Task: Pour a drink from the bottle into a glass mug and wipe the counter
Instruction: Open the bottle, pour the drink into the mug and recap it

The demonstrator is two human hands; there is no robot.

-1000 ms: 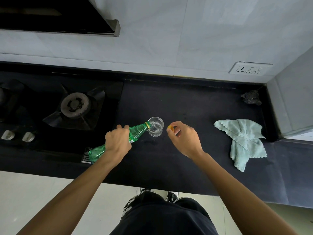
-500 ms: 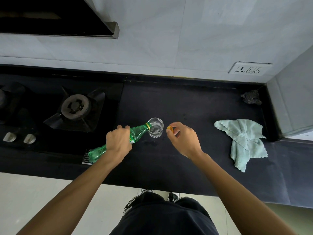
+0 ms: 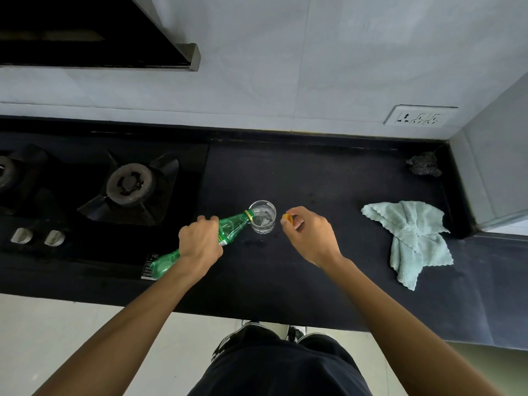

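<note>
My left hand (image 3: 200, 243) grips a green plastic bottle (image 3: 232, 228) around its middle. The bottle is tilted, its mouth resting over the rim of a clear glass mug (image 3: 263, 216) on the black counter (image 3: 328, 181). Clear liquid stands in the mug. To the right of the mug, my right hand (image 3: 310, 235) pinches the small yellow bottle cap (image 3: 287, 217) between its fingertips. A light green cloth (image 3: 411, 238) lies crumpled on the counter further right. Small wet spots show on the counter just in front of the mug.
A black gas hob with a burner (image 3: 130, 182) and two pale knobs (image 3: 37, 237) fills the left of the counter. A dark scrubber (image 3: 424, 167) sits in the back right corner by a wall. A wall socket (image 3: 418, 118) and a range hood (image 3: 94, 32) are above.
The bottle stays tilted over the mug with both hands nearly still; the view has shifted slightly.
</note>
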